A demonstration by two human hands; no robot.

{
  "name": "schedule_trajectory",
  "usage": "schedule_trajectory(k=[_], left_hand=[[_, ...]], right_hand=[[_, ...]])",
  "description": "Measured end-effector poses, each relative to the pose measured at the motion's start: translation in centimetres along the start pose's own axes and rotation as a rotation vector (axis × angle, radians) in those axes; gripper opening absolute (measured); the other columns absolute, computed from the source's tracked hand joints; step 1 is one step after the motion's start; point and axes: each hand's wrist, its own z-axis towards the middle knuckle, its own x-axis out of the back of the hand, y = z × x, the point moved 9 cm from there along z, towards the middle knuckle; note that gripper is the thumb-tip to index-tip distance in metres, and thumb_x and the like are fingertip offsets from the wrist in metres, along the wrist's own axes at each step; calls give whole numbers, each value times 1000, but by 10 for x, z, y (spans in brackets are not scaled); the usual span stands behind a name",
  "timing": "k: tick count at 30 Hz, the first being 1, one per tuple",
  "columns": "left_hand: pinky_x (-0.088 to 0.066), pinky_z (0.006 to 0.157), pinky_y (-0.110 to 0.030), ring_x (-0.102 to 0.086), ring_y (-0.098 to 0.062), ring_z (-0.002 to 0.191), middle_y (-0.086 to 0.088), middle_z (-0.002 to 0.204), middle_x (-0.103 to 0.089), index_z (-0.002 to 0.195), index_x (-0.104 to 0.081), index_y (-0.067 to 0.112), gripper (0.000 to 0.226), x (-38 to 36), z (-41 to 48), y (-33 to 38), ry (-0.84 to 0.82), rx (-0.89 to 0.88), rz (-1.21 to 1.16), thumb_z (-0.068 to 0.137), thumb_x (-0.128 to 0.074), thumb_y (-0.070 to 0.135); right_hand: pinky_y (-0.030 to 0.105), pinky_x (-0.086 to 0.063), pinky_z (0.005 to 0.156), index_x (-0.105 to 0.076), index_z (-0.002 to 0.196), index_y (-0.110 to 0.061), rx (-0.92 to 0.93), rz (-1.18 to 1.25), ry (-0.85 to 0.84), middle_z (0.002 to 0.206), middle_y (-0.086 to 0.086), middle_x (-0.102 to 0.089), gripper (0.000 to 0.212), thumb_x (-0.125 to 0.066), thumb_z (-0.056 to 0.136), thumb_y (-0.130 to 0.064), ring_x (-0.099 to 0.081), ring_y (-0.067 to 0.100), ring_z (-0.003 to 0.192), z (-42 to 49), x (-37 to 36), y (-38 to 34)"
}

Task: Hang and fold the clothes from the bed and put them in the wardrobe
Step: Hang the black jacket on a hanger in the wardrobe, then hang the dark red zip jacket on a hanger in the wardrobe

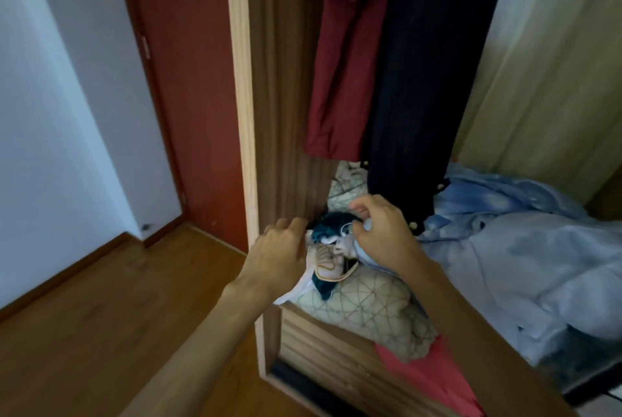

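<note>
Wood-grain wardrobe (286, 114): left grip (281, 248) and right grip (380, 235) both pinch crumpled teal-white fabric (331, 225).

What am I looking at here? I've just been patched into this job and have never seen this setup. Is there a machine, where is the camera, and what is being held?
There is no machine: these are a person's two bare hands. The single picture comes from a wide-angle camera worn on the person's head. It looks forward and down, so the arms reach in from the bottom edge.

The person faces an open wardrobe. A red garment and a dark navy garment hang inside. On its floor lie cream patterned bedding, crumpled light blue cloth and a coral cloth.

The left hand and right hand both appear to grip a small folded bundle, white and teal. They hold it over the bedding, by the wardrobe's left wall.
</note>
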Motion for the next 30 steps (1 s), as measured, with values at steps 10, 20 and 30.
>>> schedule_trajectory(k=[10,20,30], left_hand=[[-54,84,-32,-60,-15,100,4,116,-57,122,-57,23,24,-5,-139,-82,31,519,80,99,-52,28],[-49,89,-34,-60,-23,113,1,126,-58,133,-53,25,34,44,-353,-133,123,983,195,101,-48,30],[-50,89,-40,-61,-22,106,0,117,-61,123,-60,22,29,104,-627,-135,272,1416,215,99,-48,33]], right_hand=[[30,-42,90,-61,118,-14,285,47,-461,119,5,-60,29,-57,90,-10,-57,23,109,-57,-122,-59],[28,-36,106,-53,133,-26,684,17,-752,138,-7,-48,36,-58,98,-21,-43,14,128,-155,-207,-203],[32,-36,107,-51,136,-24,1094,-30,-875,137,-4,-52,38,-55,98,-20,-46,15,126,-312,-264,-373]])
